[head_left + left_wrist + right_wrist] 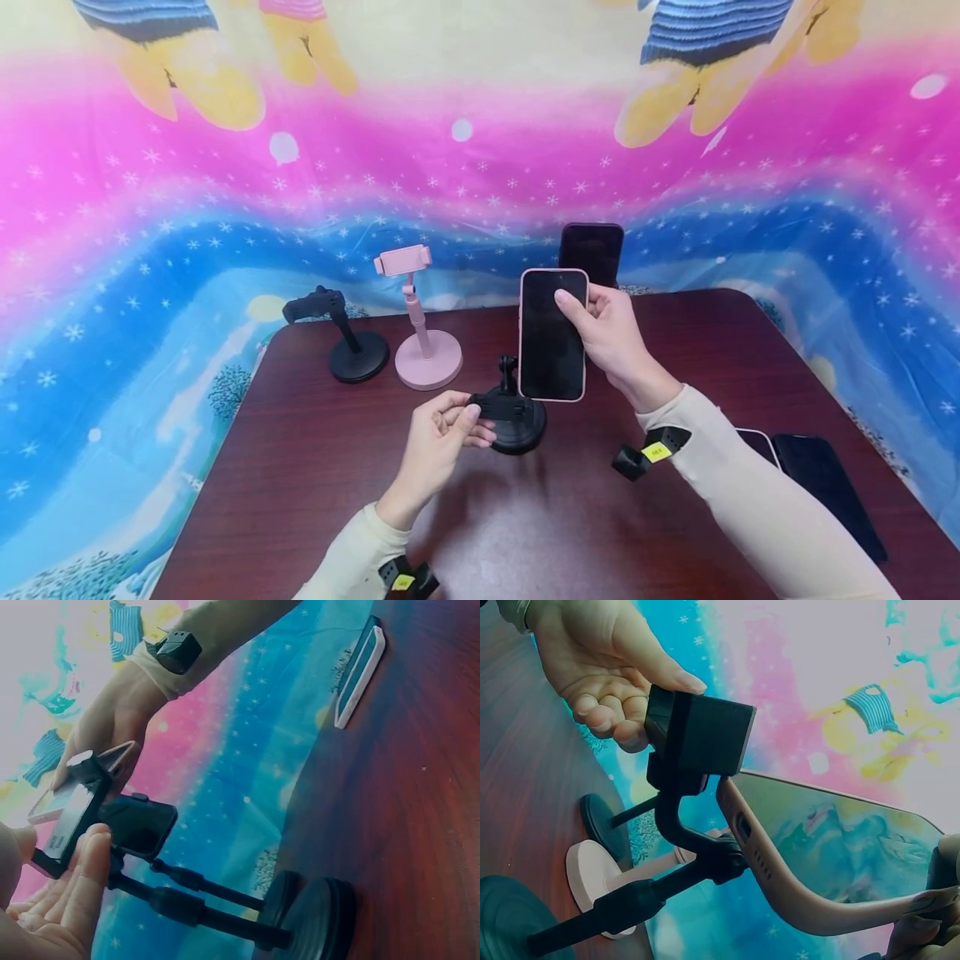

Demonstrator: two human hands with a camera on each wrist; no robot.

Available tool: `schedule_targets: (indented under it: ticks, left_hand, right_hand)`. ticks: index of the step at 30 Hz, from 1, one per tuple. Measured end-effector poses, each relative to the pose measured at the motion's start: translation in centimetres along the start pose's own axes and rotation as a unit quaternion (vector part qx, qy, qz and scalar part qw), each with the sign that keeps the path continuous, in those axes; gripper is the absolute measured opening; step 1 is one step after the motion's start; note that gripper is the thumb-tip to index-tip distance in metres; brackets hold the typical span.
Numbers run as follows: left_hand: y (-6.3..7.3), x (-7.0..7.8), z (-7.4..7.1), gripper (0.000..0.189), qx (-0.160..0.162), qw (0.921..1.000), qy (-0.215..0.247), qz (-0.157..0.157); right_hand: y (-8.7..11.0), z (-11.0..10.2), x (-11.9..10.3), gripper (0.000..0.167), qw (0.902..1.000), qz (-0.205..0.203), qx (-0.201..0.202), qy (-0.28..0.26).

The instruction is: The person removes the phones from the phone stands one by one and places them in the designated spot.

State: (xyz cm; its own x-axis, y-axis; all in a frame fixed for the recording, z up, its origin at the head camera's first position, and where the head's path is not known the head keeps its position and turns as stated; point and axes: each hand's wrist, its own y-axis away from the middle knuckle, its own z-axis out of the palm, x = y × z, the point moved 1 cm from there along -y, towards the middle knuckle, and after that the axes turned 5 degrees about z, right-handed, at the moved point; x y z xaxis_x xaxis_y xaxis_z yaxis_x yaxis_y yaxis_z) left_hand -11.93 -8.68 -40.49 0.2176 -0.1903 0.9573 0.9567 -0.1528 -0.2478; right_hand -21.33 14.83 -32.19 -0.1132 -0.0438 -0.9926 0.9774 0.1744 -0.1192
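My left hand point(438, 437) pinches one end of the clamp point(501, 407) on a black phone stand, thumb on one side and fingers on the other. The stand's round base point(528, 433) rests on the table below. My right hand point(621, 333) grips a smartphone point(551, 346) in a pink case, thumb across the dark screen and fingers behind it. In the right wrist view, the phone's bottom edge point(761, 862) is right beside the clamp point(712, 739). The left wrist view has the clamp point(75, 817) between thumb and fingers, overlapping the phone.
A pink phone stand point(427, 362) and another black one point(360, 357) stand at the back left. Behind my right hand, a dark phone point(592, 250) is held upright on a stand. A black phone point(828, 492) and a white-edged one point(761, 442) lie at the right.
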Motion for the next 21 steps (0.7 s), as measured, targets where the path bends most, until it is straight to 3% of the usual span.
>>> schedule_targets:
  ticks: [6,21]
  left_hand:
    - [-0.07,-0.17,-0.12,0.029,0.008,0.9999,-0.012,0.005]
    - [-0.74,0.01,-0.26,0.028,-0.019,0.9993,-0.033,0.003]
  right_hand:
    - [0.28,-0.39,0.27,0.036,0.9999,0.007,0.003,0.010]
    - [0.82,-1.04,0.84,0.035,0.9997,0.016,0.009,0.016]
